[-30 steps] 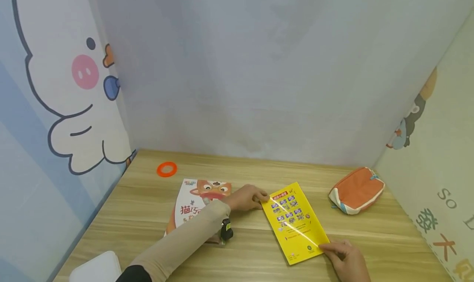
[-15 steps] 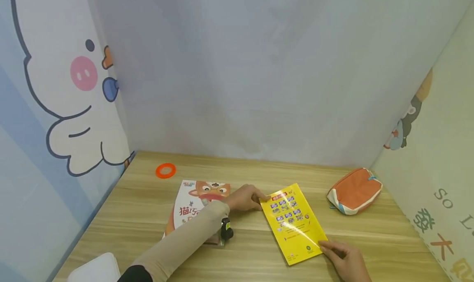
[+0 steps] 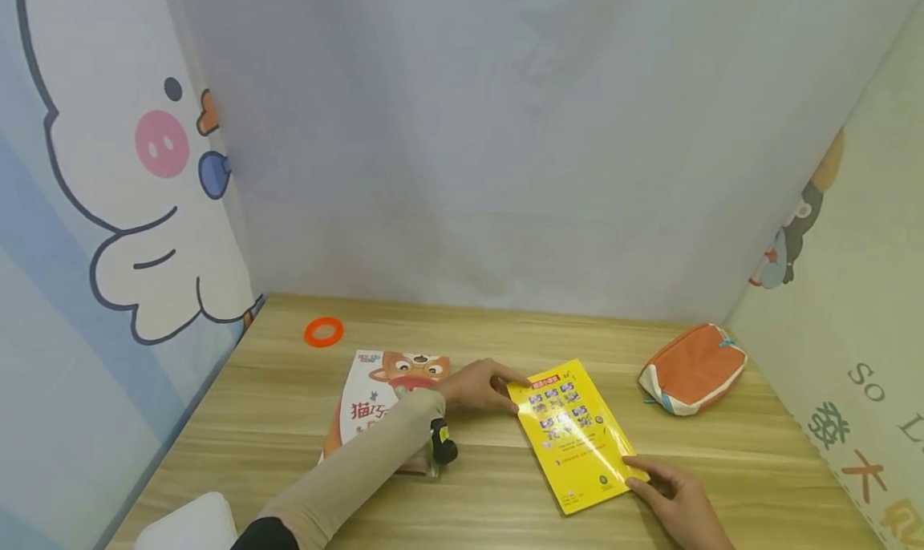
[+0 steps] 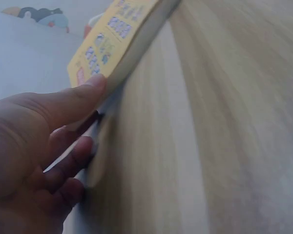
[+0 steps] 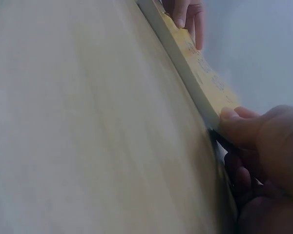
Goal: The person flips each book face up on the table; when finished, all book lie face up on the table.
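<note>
A thick yellow book [image 3: 577, 446] with small printed pictures lies flat on the table at a slant in the head view. My left hand [image 3: 478, 386] grips its upper left corner, index finger along the top and thumb at the left side. In the left wrist view the thumb [image 4: 88, 92] touches the corner and the other fingers bend below it. At the lower right corner, my right hand [image 3: 682, 502] holds the book between thumb and index finger. The right wrist view shows the page edges [image 5: 185, 73] and both hands at opposite ends.
A picture book with a cartoon animal cover [image 3: 368, 386] lies partly under the left forearm. An orange ring [image 3: 323, 332] sits at the back left, an orange and white pouch [image 3: 693, 370] at the right. A white object [image 3: 189, 524] is at the front left.
The fingers of both hands have spread around the corners of the yellow book, with the right index finger now further up its right edge. The book has barely moved.
</note>
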A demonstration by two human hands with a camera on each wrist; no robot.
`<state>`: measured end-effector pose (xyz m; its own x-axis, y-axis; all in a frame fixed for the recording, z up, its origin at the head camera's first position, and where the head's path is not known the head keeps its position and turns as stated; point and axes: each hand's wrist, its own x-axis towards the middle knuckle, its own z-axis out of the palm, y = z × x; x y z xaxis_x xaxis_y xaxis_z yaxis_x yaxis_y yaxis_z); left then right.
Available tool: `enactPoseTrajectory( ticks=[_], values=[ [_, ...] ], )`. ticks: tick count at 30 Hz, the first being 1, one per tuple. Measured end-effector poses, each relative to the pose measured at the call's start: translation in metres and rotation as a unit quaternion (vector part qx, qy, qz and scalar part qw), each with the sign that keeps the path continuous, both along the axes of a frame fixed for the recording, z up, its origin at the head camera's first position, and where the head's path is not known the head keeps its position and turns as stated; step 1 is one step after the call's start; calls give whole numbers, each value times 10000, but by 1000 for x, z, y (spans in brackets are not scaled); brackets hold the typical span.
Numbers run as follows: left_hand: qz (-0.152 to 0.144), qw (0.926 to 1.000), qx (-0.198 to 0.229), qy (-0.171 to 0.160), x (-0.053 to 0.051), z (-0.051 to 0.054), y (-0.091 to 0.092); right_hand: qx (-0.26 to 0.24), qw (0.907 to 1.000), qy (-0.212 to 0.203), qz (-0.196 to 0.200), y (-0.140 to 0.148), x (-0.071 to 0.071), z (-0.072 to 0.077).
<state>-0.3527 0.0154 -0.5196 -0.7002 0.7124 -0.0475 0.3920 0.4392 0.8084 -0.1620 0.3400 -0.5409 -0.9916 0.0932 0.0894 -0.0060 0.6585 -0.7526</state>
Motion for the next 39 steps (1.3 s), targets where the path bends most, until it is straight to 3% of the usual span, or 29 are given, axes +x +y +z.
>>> enactPoseTrajectory(
  ticks=[4, 9, 15, 21, 29, 33, 39],
  values=[
    [46, 9999, 163, -8, 1, -2, 1, -162, 9992, 295, 192, 0, 1, -1],
    [-211, 9985, 449, -227, -1, -4, 0, -302, 9981, 394, 370, 2, 2, -1],
    [-379, 9988, 158, -250, -2, -3, 0, -270, 9970, 519, 513, 4, 4, -3],
    [-426, 9986, 124, -295, -4, -2, -1, -96, 9987, 332, 375, 2, 3, -2],
    [-457, 9988, 160, -118, -4, -6, -1, -186, 9994, 70, 290, 1, 3, -1],
    [-402, 9988, 217, -179, -2, -6, -2, -259, 9994, -90, 214, 0, 4, 0],
    [-341, 9990, 255, -153, 0, -6, -1, -209, 9996, -54, 200, -1, 4, 1]
  ],
)
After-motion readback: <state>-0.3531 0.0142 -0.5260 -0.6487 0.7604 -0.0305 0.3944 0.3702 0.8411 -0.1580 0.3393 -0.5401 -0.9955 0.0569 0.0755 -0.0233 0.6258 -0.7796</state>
